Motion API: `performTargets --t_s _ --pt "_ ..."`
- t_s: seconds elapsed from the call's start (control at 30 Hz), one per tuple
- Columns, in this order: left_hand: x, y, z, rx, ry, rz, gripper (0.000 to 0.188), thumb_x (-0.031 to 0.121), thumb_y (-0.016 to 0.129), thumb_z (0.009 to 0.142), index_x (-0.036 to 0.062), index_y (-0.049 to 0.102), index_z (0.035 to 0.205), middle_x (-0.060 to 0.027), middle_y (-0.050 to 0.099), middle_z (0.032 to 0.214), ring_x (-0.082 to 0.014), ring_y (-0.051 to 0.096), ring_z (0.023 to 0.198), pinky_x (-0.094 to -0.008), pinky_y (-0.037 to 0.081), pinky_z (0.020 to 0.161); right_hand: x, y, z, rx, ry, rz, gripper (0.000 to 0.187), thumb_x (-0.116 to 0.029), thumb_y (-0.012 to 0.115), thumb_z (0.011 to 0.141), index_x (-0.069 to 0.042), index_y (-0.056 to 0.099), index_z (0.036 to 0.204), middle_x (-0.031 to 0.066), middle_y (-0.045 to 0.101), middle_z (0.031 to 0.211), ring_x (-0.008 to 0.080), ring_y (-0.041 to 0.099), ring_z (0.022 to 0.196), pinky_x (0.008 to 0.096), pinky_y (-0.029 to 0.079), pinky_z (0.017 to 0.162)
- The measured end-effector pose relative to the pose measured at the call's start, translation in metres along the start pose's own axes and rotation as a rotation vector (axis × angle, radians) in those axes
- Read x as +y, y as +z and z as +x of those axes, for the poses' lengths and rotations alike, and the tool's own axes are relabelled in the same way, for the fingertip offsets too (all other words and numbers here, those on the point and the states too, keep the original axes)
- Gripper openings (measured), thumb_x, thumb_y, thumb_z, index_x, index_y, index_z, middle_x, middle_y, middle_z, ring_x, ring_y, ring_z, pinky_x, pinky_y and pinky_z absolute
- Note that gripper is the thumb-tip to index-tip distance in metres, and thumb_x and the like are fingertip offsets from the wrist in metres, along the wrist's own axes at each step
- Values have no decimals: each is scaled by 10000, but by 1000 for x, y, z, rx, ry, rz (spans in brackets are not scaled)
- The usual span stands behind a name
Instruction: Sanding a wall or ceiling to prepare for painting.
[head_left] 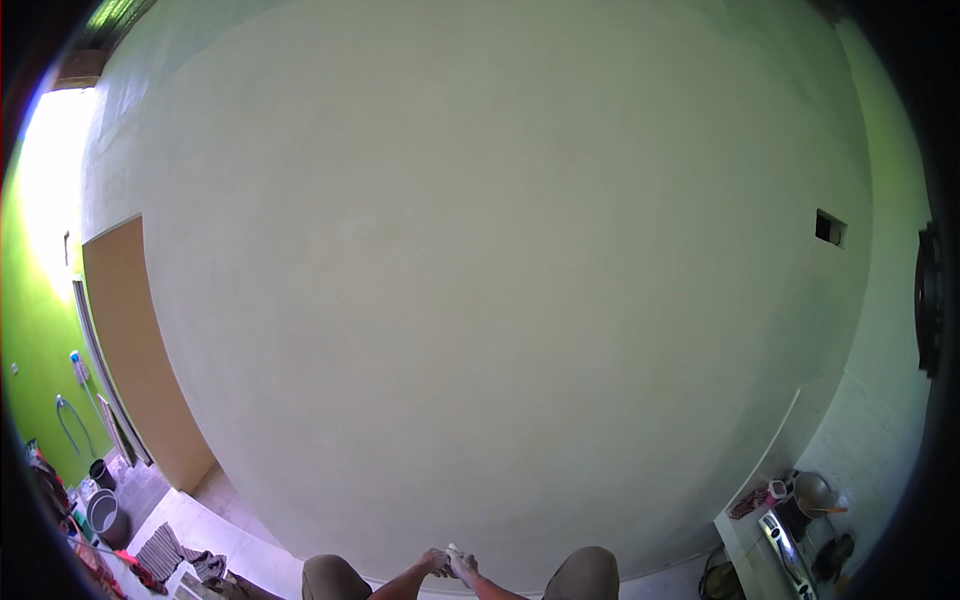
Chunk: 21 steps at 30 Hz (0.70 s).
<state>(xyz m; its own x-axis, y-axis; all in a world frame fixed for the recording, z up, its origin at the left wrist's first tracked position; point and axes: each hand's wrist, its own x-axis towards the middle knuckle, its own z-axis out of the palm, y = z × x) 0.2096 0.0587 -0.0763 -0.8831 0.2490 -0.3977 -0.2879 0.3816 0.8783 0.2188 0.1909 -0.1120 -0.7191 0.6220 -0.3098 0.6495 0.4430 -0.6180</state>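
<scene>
At the bottom middle, between my two raised knees, my left hand (436, 560) and my right hand (464, 567) meet. Their fingers are bent and pressed close together. A small whitish bit (453, 548) shows at the top of the right hand, too small to name; it could be a thing held or something pale on the fingers. Whatever lies between the palms is hidden.
A broad pale wall (480, 300) rises in front of me. To the right, a counter carries a stove (785, 550) and a pan (812, 492). At left are a doorway, a grey bucket (105, 513) and a striped cloth (165, 552) on the floor.
</scene>
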Motion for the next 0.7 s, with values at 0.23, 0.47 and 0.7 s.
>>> performTargets --t_s 0.23,0.47,0.7 --pt "-1 -2 -4 -10 47 11 477 172 686 904 13 592 1344 -245 536 1423 -347 536 1315 -484 475 1041 0 3 -3 42 10 -14 604 -410 571 968 18 570 1394 197 660 1287 325 639 1169 407 484 1013" --pt "-22 -19 -49 -58 285 125 516 165 706 891 30 582 1374 -243 508 1475 -347 504 1366 -488 453 1070 6 15 -3 94 5 -44 597 -396 581 971 34 572 1384 207 658 1279 329 635 1172 414 482 1015" --pt "92 -3 -126 -43 1146 216 378 326 691 921 -1 699 1113 -173 737 1082 -303 699 1048 -471 543 893 17 38 20 272 -62 -87 590 -382 590 974 51 575 1374 218 656 1271 334 630 1175 421 479 1018"
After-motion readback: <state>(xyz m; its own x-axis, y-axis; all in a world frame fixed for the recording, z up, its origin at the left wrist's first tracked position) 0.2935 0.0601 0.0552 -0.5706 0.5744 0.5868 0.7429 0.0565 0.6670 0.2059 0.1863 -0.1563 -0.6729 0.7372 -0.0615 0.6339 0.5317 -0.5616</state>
